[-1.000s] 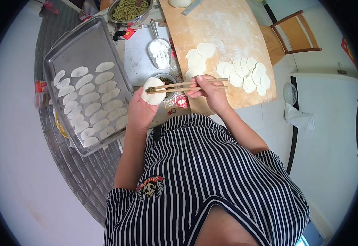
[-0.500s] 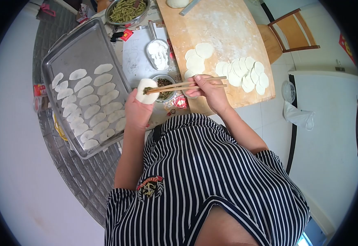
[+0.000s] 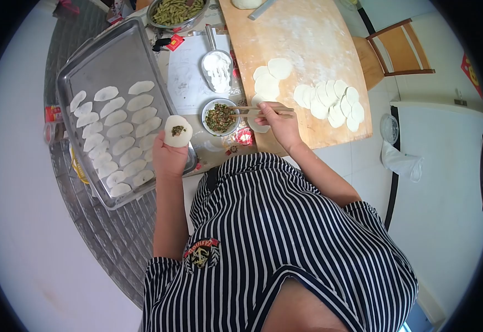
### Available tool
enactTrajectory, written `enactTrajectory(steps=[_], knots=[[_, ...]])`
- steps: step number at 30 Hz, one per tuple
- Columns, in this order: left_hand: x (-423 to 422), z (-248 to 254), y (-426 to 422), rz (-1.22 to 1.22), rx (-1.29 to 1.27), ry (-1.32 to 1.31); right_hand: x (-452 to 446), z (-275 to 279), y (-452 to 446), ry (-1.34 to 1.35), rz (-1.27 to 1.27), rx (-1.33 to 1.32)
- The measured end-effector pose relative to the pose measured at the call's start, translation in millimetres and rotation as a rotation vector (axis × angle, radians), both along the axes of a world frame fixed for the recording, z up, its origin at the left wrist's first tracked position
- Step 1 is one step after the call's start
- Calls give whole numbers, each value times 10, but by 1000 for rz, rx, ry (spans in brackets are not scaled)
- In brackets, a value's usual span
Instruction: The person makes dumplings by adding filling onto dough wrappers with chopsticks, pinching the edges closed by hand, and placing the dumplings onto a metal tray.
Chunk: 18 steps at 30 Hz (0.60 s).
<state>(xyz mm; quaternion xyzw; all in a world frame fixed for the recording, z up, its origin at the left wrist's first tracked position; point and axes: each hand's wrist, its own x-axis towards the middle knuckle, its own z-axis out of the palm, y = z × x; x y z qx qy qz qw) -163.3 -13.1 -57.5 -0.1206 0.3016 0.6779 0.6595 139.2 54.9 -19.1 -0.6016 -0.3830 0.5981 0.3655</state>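
Note:
A round dumpling wrapper [image 3: 178, 141] lies in my left hand [image 3: 170, 160], which holds it palm up beside the tray's right edge. A small heap of chopped green and brown filling [image 3: 178, 130] sits in the wrapper's middle. My right hand [image 3: 282, 127] grips a pair of wooden chopsticks [image 3: 252, 112]. Their tips reach over a small white bowl [image 3: 204, 126] of the same filling. Folded dumplings [image 3: 120, 130] lie in rows on the metal tray [image 3: 121, 58] at left. Flat wrappers [image 3: 266, 86] lie near my right hand on the wooden board [image 3: 302, 39].
Behind the bowl lies a metal scoop of white flour [image 3: 217, 69] on white paper [image 3: 185, 83]. A pan of green pods [image 3: 175, 12] stands at the back. More overlapping wrappers [image 3: 330, 99] lie on the board's right side. A wooden chair [image 3: 399, 47] stands beyond.
My left hand has moved left and down with the wrapper, towards the tray. The chopsticks have left the wrapper and are now over the bowl, leaving filling on the wrapper.

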Motion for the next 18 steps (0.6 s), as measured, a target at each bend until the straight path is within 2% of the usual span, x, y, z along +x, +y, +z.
enactTrajectory(steps=[3,5,8,10,13,18], knots=[[28,-8,-9,-25,11,-21,-8,-30,-7,-50,28,46],[40,0,-1,12,-68,-14,5,-64,-7,-82,57,83],[-42,-129,-48,6,-27,-52,61,-54,11,16,-25,27],[-17,-70,-38,13,-55,-21,121,17,39,81,-95,-58],[6,-42,-17,18,-95,25,204,5,31,154,-102,-52],[2,-89,21,13,-101,17,280,-89,85,135,-119,-66]])
